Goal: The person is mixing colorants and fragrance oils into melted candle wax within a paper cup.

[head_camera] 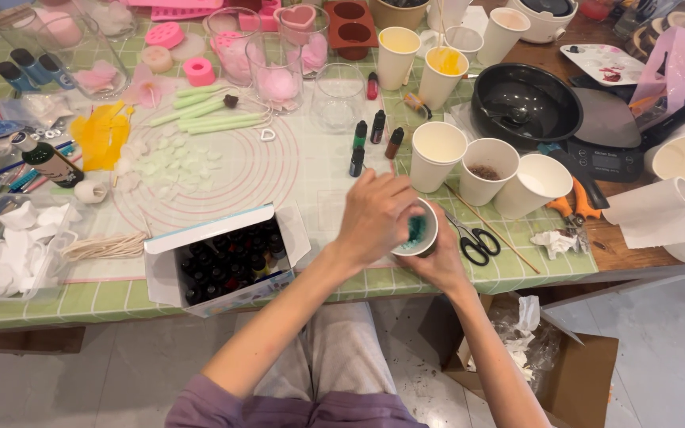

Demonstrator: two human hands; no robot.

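A crowded tabletop (pixel 342 277) with a green checked cloth is being used, near its front edge. A small paper cup (pixel 420 230) with something teal inside is being held from below by the right hand (pixel 441 265), whose grip is being closed around the cup's side. The left hand (pixel 374 218) is being held over the cup's rim, fingers curled; what is being pinched there cannot be told. The cup is being kept tilted, so the teal stuff could be spilled onto the cloth. The scissors (pixel 476 240) and white cups (pixel 485 170) just beside could be bumped.
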